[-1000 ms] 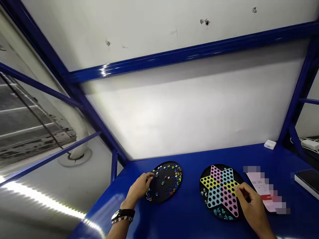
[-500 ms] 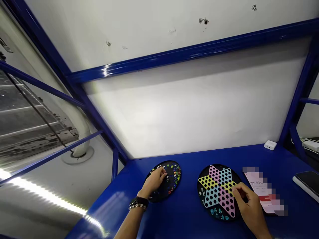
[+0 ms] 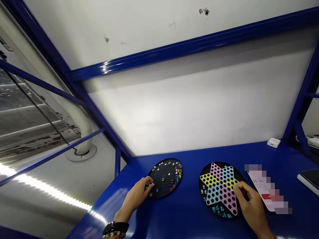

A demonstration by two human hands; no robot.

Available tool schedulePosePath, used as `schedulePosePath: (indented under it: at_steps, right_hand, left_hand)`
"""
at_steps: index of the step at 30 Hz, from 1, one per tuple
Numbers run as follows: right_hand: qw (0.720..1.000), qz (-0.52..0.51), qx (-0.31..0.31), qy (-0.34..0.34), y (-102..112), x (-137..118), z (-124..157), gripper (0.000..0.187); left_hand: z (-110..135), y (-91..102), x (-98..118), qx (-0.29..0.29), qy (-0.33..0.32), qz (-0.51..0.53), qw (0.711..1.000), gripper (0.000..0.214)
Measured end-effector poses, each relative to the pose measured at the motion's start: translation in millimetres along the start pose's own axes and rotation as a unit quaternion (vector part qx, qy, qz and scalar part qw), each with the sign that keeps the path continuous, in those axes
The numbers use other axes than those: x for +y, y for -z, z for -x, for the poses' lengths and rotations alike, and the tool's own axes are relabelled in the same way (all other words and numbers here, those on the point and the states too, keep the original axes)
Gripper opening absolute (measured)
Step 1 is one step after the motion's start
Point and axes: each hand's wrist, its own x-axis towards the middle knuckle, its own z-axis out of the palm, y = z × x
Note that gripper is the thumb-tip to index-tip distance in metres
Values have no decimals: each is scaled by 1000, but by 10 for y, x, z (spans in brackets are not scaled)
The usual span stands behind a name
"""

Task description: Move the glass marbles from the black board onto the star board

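My left hand (image 3: 136, 196) rests at the lower left rim of a round black board (image 3: 165, 178) with blue star-shaped lines, its fingertips among small glass marbles (image 3: 151, 194). More marbles (image 3: 178, 173) sit around the board's right side. My right hand (image 3: 249, 202) is over the right arms of a second black board, which carries a pastel star (image 3: 219, 189) with yellow, pink and blue arms. Its fingers are bunched at the yellow and pink arms. Marbles (image 3: 219, 209) lie at the star's lower edge. Whether either hand holds a marble is hidden.
Both boards lie on a glossy blue table (image 3: 189, 212). A paper slip with blurred patches (image 3: 261, 187) lies right of the star board. A phone (image 3: 310, 179) and a small white box (image 3: 273, 142) sit farther right. Blue metal framing and a white wall stand behind.
My left hand has moved back from over the black board to its lower left rim. My right hand stays at the star's right arms. The view has tilted slightly.
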Motion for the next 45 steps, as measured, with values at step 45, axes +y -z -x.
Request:
schedulePosePath:
  at_steps: [45]
  right_hand:
    - [998,14,-51,45,82,-43,23,42]
  left_hand:
    - [167,-156,2291,-98,-185,84,974,16]
